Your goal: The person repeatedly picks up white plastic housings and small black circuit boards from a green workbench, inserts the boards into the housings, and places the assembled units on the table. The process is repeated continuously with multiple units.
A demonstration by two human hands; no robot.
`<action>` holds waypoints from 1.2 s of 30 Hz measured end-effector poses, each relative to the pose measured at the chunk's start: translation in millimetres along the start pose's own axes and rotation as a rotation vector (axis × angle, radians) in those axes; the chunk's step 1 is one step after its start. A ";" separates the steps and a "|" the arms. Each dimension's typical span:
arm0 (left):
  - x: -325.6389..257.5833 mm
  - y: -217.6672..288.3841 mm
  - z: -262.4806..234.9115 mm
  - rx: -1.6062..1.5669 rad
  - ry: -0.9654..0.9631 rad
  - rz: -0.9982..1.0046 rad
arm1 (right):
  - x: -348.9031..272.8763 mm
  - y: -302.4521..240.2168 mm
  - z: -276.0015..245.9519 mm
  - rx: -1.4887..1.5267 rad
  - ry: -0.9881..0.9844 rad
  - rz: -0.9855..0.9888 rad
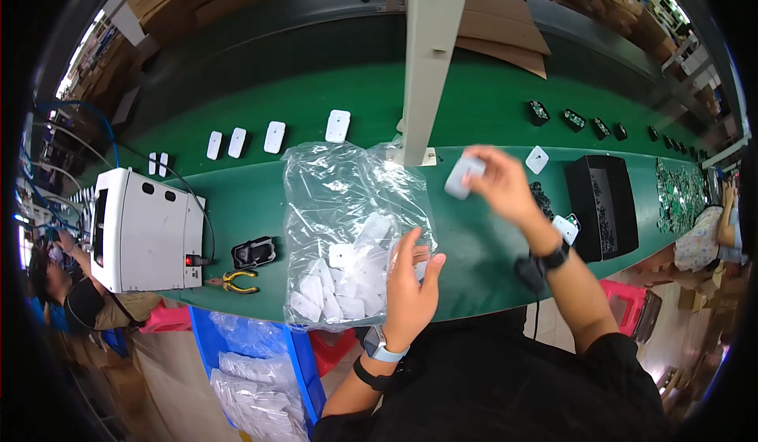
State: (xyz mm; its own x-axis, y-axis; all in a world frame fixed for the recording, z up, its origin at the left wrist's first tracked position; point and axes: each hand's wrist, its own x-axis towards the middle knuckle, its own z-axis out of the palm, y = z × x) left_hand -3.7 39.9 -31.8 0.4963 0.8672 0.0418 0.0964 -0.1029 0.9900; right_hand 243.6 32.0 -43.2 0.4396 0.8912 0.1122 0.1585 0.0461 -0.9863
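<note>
White cover (456, 180): one piece, rounded corners, was pinched at the fingertips of the right grip, its body projecting to the left of them; it was above the bench, just right of the clear bag.
Right grip (505, 186): was grasping the white cover between thumb and fingers; a black band circled the wrist.
Left grip (412, 294): was released, thumb and fingers spread, at the right edge of the clear bag; whether it touched the plastic could not be told. It lay below and left of the white cover, well apart from it.
Clear bag (347, 181): lay flat on the bench, with a pile of white pieces (340, 256) gathered in its lower part.
Bench (474, 276): green-topped, carried the clear bag and the tools.
Loose white piece (537, 160): lay right of the right grip, near the bench's far edge.
Black box (624, 205): stood farther right, small dark parts inside.
Circuit boards (681, 197): heaped beyond the black box.
Pliers (237, 281): yellow-handled, lay left of the clear bag, near a small black case (254, 252).
White machine (150, 233): stood at the left end.
Blue crate (309, 371): below the bench, held bagged pieces.
</note>
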 end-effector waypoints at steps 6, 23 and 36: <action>-5.1 -14.2 -11.7 0.677 -0.060 0.237 | 135.8 59.2 -77.2 -0.539 0.057 0.226; 13.3 -25.8 -4.2 0.925 -0.128 0.198 | 0.2 -39.7 -124.4 -0.889 0.133 -0.020; 3.2 26.6 5.0 0.227 -0.041 0.099 | -48.3 13.3 -125.4 -1.242 -0.107 -0.165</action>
State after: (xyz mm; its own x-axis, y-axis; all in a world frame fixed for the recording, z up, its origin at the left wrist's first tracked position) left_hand 4.8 37.5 -5.9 0.5474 0.8272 0.1272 0.2346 -0.2975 0.9254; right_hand 335.4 -67.0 -46.6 0.2707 0.9500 0.1556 0.9540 -0.2430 -0.1756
